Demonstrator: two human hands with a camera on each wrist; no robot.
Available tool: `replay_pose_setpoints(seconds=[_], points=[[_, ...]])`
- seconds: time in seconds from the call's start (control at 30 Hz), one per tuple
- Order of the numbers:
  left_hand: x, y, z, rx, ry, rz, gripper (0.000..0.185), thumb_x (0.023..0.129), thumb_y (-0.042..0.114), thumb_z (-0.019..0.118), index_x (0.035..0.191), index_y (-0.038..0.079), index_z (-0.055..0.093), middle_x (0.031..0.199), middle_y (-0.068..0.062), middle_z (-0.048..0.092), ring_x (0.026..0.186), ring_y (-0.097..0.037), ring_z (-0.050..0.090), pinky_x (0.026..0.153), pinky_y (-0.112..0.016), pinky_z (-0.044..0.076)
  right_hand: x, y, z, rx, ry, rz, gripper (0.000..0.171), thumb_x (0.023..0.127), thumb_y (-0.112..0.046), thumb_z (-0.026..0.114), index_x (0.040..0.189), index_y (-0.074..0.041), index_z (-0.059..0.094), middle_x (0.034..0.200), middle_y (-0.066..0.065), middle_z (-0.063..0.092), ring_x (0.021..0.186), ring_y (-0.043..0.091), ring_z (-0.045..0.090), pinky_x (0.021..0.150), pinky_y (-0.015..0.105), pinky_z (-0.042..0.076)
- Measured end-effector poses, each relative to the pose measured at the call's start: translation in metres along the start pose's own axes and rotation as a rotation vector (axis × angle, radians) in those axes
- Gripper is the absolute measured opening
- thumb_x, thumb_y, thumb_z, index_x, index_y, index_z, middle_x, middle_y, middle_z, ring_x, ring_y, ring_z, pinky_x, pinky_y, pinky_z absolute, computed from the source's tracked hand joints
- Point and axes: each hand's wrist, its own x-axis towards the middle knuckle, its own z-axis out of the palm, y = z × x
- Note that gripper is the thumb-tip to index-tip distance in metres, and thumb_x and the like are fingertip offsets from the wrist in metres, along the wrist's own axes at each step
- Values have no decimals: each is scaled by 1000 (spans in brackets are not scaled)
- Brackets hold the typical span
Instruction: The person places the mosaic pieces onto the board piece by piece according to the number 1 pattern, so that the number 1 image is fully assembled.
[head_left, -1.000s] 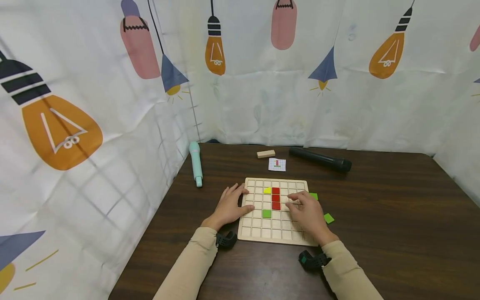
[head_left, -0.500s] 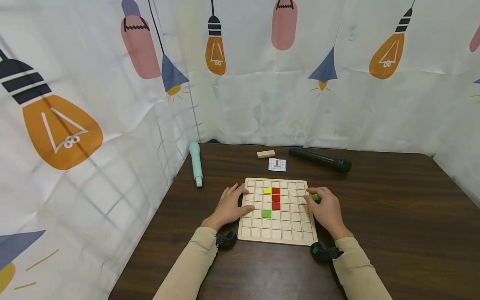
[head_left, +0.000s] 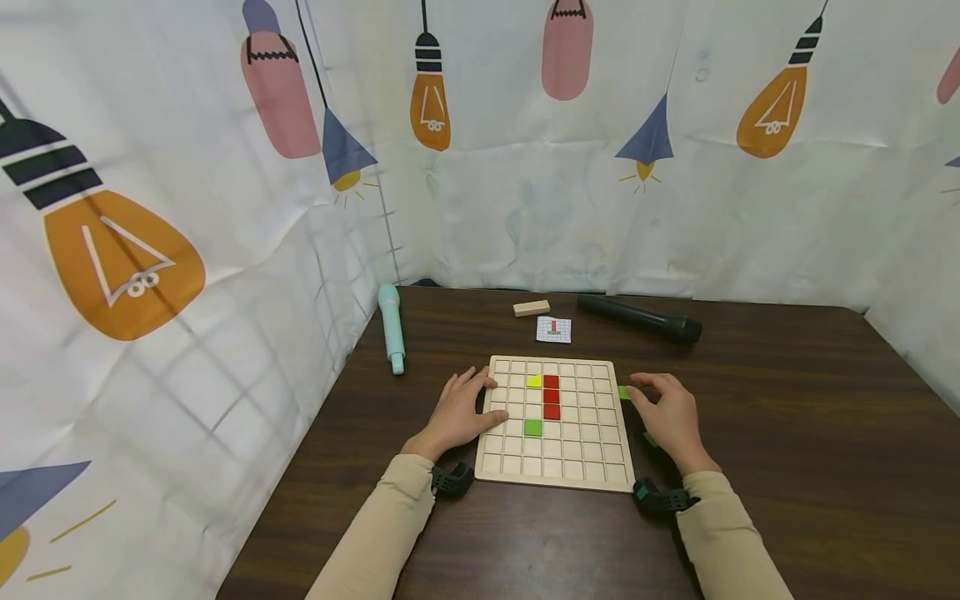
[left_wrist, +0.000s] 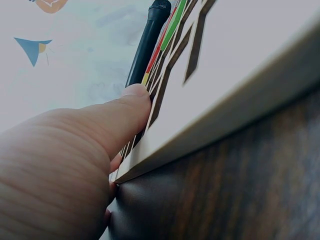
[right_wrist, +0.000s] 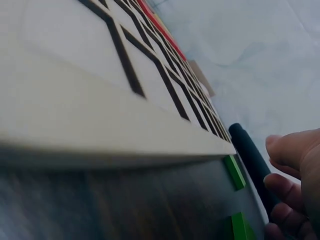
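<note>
A square wooden grid board (head_left: 555, 467) lies on the table. My left hand (head_left: 457, 412) rests at its left edge, fingers spread; the left wrist view shows the thumb (left_wrist: 132, 100) over the board's top. On the grid are red tiles (head_left: 551, 397) in a column, a yellow piece (head_left: 534, 382) beside the top one and a green tile (head_left: 533, 427) lower left. Past the board's right edge, my right hand (head_left: 670, 412) hovers with thumb and index finger apart, holding nothing. Near its fingertips lies a green tile (head_left: 623, 392); another green tile (head_left: 650, 439) is partly hidden under the hand.
Behind the board lie a small printed pattern card (head_left: 553, 329), a wooden block (head_left: 531, 308) and a black microphone (head_left: 641, 319). A mint-green microphone (head_left: 392, 329) lies at the back left. Printed cloth (head_left: 525, 217) hangs along the table's back and left sides.
My right hand has moved right, from over the board's grid to beside its right edge near the green tiles. The left hand has stayed in place.
</note>
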Motion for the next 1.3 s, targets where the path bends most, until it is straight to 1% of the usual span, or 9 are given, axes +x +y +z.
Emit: replay_pose_setpoints(seconds=[0.27,0.6,0.73,0.9,1.1,1.3], points=[[0,0,0,-5,-6,-3,53,90,44,69,132,15,54,158,-6,30,148,-28,19,121,-47,5,3,6,-5,-30,-77,48,36,95,-20,65,127,-3,64,123,21,59,105,39,57,85,56,50],[0,0,0,-8,-5,5,54,90,44,68,133,14,54,158,-7,30,148,-28,19,121,-48,5,3,4,-4,-64,-141,47,40,93,-19,65,128,1,62,121,23,56,104,39,55,86,56,47],[0,-1,1,-3,-6,2,55,90,45,69,133,15,54,158,-6,30,148,-27,19,121,-47,5,3,4,-4,-77,-156,52,39,93,-18,66,128,-1,63,121,23,55,105,40,55,87,57,47],[0,-2,0,-7,-3,4,54,90,45,68,132,15,54,158,-6,30,148,-27,19,121,-47,5,4,3,-2,-115,-186,54,40,93,-20,66,129,-3,62,119,22,52,105,41,54,85,58,46],[-1,-2,0,-4,-4,-6,53,90,45,69,132,16,54,159,-5,30,148,-27,19,121,-47,5,5,5,1,-133,-188,64,38,94,-21,66,127,-4,64,117,20,51,104,40,54,84,57,46],[-1,0,-1,-11,-5,7,54,90,45,68,133,14,54,158,-7,30,148,-28,19,121,-48,5,3,6,0,-143,-169,71,35,93,-23,66,122,-3,67,115,19,53,102,39,55,85,57,47]])
